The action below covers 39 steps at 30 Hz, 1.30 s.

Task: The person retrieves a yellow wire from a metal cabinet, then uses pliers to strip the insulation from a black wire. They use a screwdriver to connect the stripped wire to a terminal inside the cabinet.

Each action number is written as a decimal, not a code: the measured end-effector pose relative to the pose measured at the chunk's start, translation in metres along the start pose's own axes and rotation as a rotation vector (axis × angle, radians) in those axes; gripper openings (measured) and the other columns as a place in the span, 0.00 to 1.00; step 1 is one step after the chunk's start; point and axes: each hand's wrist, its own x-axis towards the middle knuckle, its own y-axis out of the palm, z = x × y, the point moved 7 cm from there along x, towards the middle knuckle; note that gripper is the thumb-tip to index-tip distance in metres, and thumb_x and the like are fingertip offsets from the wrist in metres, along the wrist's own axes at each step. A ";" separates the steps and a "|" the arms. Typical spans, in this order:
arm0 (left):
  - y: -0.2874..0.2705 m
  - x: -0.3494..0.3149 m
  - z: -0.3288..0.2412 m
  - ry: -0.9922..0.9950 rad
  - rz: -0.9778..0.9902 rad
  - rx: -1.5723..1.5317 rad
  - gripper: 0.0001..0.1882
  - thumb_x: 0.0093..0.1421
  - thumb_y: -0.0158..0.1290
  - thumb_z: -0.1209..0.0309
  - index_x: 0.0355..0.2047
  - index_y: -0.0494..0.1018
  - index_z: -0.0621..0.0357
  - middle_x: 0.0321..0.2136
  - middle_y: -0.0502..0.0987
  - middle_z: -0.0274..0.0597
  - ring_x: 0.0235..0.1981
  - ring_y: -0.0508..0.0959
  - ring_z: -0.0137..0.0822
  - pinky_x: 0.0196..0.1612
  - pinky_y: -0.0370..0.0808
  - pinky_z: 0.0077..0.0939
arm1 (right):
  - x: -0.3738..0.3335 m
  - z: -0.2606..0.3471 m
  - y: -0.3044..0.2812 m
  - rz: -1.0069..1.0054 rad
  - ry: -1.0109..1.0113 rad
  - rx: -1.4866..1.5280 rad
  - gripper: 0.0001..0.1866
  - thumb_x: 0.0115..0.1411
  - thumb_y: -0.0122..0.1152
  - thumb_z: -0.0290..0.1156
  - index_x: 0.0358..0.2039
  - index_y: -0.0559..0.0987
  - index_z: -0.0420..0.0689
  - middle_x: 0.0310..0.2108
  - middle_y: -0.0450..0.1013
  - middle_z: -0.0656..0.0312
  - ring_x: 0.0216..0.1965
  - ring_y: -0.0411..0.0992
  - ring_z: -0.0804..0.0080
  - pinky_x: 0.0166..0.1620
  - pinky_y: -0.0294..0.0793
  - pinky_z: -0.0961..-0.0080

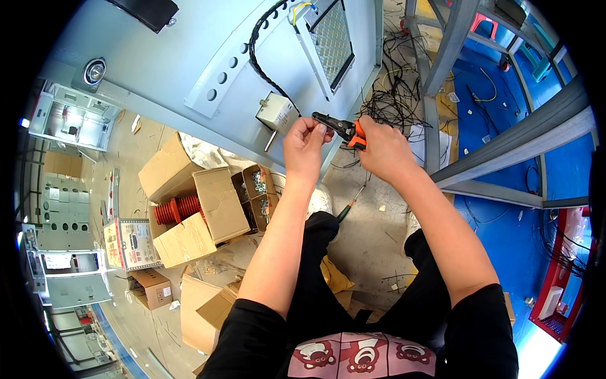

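Observation:
My right hand (386,150) is wrapped round the orange handles of a wire stripper (341,128), whose black jaws point left toward my other hand. My left hand (304,146) is closed in a pinch beside the jaw tips. A black wire bundle (257,58) runs down the pale grey metal panel (189,50) and its end goes into those fingers; the exact tip is hidden. Just left of my fingers, a white box-shaped device (278,112) with a metal rod is fixed to the panel. A vent grille (331,45) is set in the panel above.
Open cardboard boxes (222,203), one with red ribbed parts (178,210), stand at the left. A screwdriver (348,205) lies between my feet. Tangled black wires (401,88) cover the floor beyond my right hand. A grey metal frame (505,148) stands at the right over blue flooring.

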 end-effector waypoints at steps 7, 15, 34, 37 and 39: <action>0.004 0.001 -0.009 0.024 0.010 0.161 0.04 0.65 0.51 0.76 0.37 0.73 0.64 0.29 0.78 0.37 0.29 0.74 0.23 0.35 0.72 0.19 | -0.002 -0.017 0.032 0.259 0.113 0.729 0.16 0.51 0.64 0.34 0.37 0.75 0.38 0.33 0.74 0.54 0.36 0.72 0.66 0.41 0.70 0.70; -0.013 -0.008 0.007 -0.072 -0.084 0.248 0.05 0.63 0.51 0.75 0.37 0.73 0.64 0.28 0.78 0.38 0.28 0.75 0.26 0.35 0.73 0.21 | 0.022 -0.103 -0.053 -0.262 0.295 1.145 0.10 0.56 0.56 0.27 0.39 0.73 0.43 0.27 0.72 0.66 0.29 0.71 0.76 0.33 0.69 0.77; 0.013 -0.006 0.009 0.082 0.067 0.397 0.03 0.60 0.53 0.79 0.34 0.73 0.68 0.27 0.79 0.46 0.28 0.78 0.33 0.33 0.73 0.27 | 0.019 0.020 -0.008 -0.172 -0.284 0.392 0.16 0.50 0.60 0.21 0.39 0.68 0.40 0.30 0.73 0.51 0.32 0.71 0.50 0.37 0.71 0.65; 0.016 -0.006 0.007 0.070 0.090 0.443 0.03 0.60 0.53 0.79 0.33 0.73 0.67 0.27 0.79 0.47 0.27 0.78 0.35 0.33 0.73 0.29 | 0.017 0.021 -0.009 -0.200 -0.304 0.316 0.17 0.48 0.62 0.21 0.38 0.67 0.39 0.30 0.72 0.47 0.34 0.71 0.45 0.38 0.71 0.61; 0.018 -0.006 0.007 0.057 0.097 0.498 0.03 0.60 0.52 0.79 0.33 0.73 0.67 0.28 0.78 0.48 0.27 0.78 0.37 0.33 0.74 0.30 | 0.017 0.020 -0.010 -0.203 -0.291 0.297 0.18 0.47 0.64 0.21 0.34 0.65 0.38 0.30 0.72 0.44 0.37 0.71 0.41 0.39 0.71 0.56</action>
